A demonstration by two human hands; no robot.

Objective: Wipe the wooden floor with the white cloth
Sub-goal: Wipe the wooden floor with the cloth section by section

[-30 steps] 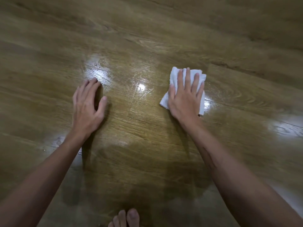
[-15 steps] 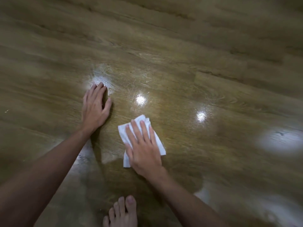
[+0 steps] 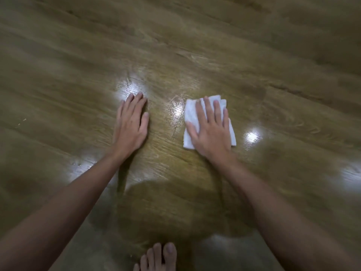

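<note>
The brown wooden floor (image 3: 244,61) fills the whole view, glossy with bright light glints. A folded white cloth (image 3: 190,112) lies flat on it right of centre. My right hand (image 3: 210,128) is pressed palm-down on the cloth, fingers spread, covering most of it; only the cloth's edges show around the hand. My left hand (image 3: 130,124) rests flat on the bare floor to the left of the cloth, fingers together and pointing away from me, holding nothing.
A bare foot (image 3: 158,258) shows at the bottom edge, between my forearms. A dark shadow lies on the boards below my hands. A few tiny specks (image 3: 22,121) sit on the floor at the far left.
My right hand has slid the cloth away from me and to the right, back from near my left hand. The left hand has stayed planted on the floor.
</note>
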